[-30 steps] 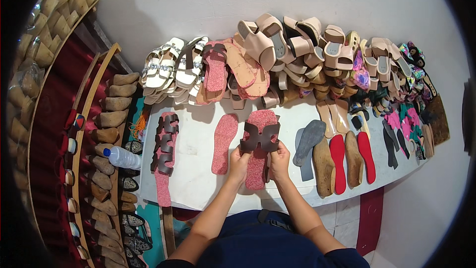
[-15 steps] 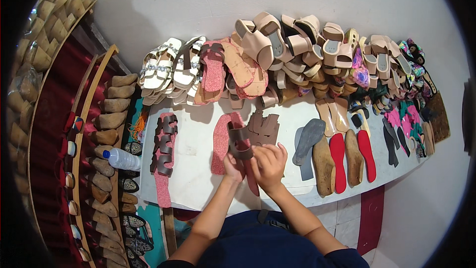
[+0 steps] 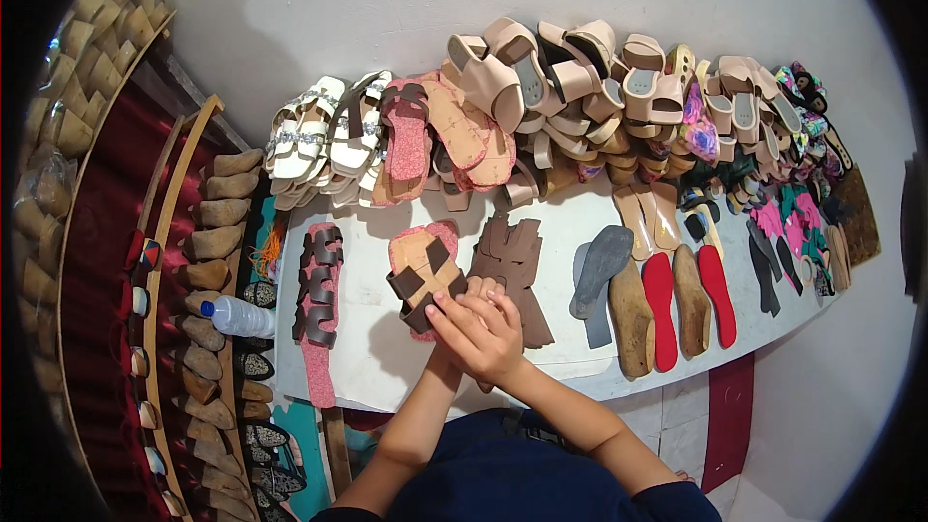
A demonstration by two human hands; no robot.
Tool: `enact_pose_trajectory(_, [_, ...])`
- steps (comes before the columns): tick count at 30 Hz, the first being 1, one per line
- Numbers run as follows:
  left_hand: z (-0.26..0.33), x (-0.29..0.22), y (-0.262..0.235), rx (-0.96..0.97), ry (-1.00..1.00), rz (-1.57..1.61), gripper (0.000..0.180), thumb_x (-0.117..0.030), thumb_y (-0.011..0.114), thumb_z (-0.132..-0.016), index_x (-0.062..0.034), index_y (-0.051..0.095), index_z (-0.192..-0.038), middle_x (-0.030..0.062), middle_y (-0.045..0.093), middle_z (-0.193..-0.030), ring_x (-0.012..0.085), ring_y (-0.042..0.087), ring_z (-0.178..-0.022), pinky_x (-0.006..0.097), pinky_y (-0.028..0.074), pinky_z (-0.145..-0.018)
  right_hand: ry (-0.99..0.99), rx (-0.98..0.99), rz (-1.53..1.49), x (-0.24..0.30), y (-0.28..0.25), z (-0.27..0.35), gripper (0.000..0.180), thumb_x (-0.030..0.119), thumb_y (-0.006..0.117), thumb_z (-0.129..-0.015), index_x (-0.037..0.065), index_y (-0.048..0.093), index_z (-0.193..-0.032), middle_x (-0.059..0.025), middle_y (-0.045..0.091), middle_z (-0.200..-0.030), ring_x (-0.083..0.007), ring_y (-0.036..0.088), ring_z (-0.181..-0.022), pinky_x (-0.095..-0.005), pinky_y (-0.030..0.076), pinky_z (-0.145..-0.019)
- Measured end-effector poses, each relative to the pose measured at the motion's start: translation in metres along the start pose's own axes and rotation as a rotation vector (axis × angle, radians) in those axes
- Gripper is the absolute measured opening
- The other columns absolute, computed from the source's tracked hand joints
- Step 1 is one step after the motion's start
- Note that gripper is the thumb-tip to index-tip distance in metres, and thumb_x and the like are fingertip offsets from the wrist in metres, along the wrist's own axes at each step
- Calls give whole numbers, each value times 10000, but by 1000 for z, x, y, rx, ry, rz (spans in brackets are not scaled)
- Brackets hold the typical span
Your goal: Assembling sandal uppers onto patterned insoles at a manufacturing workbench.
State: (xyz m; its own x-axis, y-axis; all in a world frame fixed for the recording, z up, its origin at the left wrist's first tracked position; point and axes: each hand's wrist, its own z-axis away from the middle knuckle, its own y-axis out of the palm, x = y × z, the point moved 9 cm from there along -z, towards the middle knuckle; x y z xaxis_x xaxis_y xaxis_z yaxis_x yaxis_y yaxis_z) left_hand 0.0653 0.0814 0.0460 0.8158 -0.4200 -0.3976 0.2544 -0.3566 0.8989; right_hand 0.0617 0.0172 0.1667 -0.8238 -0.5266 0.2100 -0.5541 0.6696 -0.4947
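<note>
Over the middle of the white work surface (image 3: 362, 280), my two hands are together on a half-made sandal (image 3: 442, 287). It is turned so its tan underside shows, with dark brown strap ends folded across it. My left hand (image 3: 449, 360) grips it from below and is largely hidden behind the right. My right hand (image 3: 488, 336) lies across it, fingers bent over the sandal and pressed near a strap. A pink speckled insole (image 3: 447, 229) lies partly covered behind it. Just right of my hands is a stack of brown cut strap pieces (image 3: 507, 261).
At the left lies a pink insole with brown straps (image 3: 319, 300), beside a water bottle (image 3: 240, 316). Finished sandals (image 3: 527, 68) are heaped along the wall. Wooden lasts (image 3: 633, 329), red insoles (image 3: 660, 314) and grey soles (image 3: 604, 271) lie right. Racks of lasts (image 3: 213, 242) stand left.
The sandal has been turned over, from its pink face and brown straps to its tan underside, and shifted left. My right hand has come across over the left.
</note>
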Motion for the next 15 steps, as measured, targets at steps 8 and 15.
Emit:
enact_pose_trajectory(8, [-9,-4,-20,180,-22,337,201,-165,461,-775,-151,400,-584,-34,330,-578,118,358,-681,262,295,-704,-47,-78,11,13,-9,20,144,149,556,-685,124,617,-813,31,583,-874,-87,504,-757,-290,322,-779])
enact_pose_trajectory(15, [-9,1,-20,136,-53,293,210,-193,456,-789,-150,403,-591,-37,326,-580,115,357,-674,255,291,-702,-64,-86,6,6,-13,17,169,146,538,-663,102,623,-802,13,596,-839,-93,495,-713,-261,308,-717])
